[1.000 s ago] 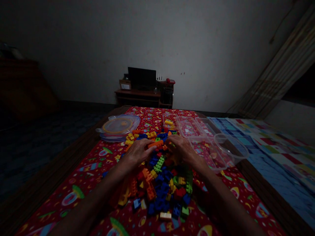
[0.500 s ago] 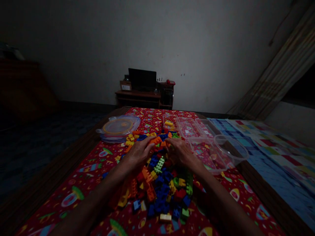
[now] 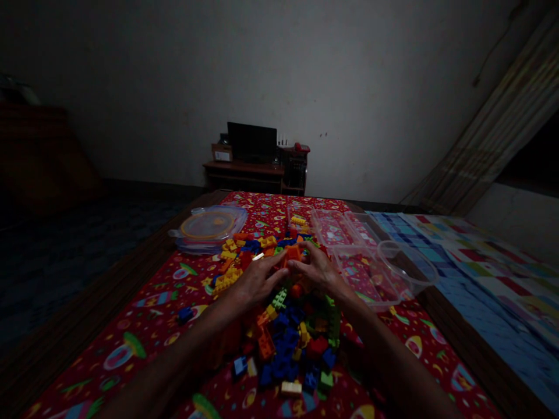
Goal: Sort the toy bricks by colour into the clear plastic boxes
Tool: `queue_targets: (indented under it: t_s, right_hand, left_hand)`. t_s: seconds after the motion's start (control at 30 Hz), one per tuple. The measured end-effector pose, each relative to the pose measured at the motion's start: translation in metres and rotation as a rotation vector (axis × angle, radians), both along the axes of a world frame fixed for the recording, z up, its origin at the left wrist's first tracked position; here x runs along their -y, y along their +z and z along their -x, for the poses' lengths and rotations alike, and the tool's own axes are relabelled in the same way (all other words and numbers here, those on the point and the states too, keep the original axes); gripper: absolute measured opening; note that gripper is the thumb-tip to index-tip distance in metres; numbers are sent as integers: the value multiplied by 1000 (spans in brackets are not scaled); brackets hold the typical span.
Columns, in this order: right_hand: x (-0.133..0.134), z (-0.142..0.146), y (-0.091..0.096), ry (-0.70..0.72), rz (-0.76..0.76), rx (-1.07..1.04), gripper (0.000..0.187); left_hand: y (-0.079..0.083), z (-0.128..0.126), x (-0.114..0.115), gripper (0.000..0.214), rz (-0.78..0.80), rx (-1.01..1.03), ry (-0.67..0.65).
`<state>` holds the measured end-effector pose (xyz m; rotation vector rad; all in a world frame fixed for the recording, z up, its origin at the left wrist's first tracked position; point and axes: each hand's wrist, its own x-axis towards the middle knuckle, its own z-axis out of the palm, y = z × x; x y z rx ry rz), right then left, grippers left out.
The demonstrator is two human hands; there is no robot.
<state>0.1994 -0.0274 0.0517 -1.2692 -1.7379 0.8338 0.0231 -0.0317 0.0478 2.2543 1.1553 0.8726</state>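
A heap of small plastic building bricks (image 3: 288,337) in blue, orange, yellow, green and red lies on a table under a red patterned cloth (image 3: 148,314). Over the far part of the heap my left hand (image 3: 257,279) and my right hand (image 3: 317,269) meet. Both pinch an orange brick (image 3: 292,254) between their fingertips. The light is dim, so fine detail of the fingers is hard to see.
A round clear lid with an orange ring (image 3: 209,228) lies at the far left of the table. Clear plastic containers (image 3: 379,270) stand at the right, one further back holding yellow bricks (image 3: 299,220). A patterned mat (image 3: 493,279) covers the floor on the right. A dark desk (image 3: 257,169) stands by the wall.
Both hands have drawn closer together and lifted slightly over the heap, with the orange brick between them. Some bricks at the far left of the heap have shifted.
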Motion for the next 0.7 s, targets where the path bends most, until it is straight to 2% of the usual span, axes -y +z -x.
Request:
queue_targets:
  t_s: [0.17, 0.3, 0.43, 0.5, 0.6, 0.63, 0.7]
  right_hand:
    - [-4, 1, -3, 23, -59, 73, 33]
    - [7, 0, -1, 83, -179, 231, 33]
    - [27, 1, 14, 179, -309, 477, 49]
    - [25, 0, 29, 347, -259, 493, 52]
    - [-9, -11, 56, 626, -43, 425, 47]
    - [-28, -16, 64, 626, 16, 415, 41]
    - [-73, -25, 75, 427, -3, 375, 28]
  left_hand:
    - [0, -3, 3, 41, -6, 53, -48]
    - [1, -7, 4, 46, 191, 193, 39]
    - [-4, -7, 1, 61, 296, 335, 74]
    - [-5, -5, -2, 56, 327, 363, 50]
    - [-3, 0, -5, 50, 392, 384, 69]
    - [-2, 1, -6, 49, 398, 379, 85]
    - [1, 5, -8, 44, 353, 323, 120]
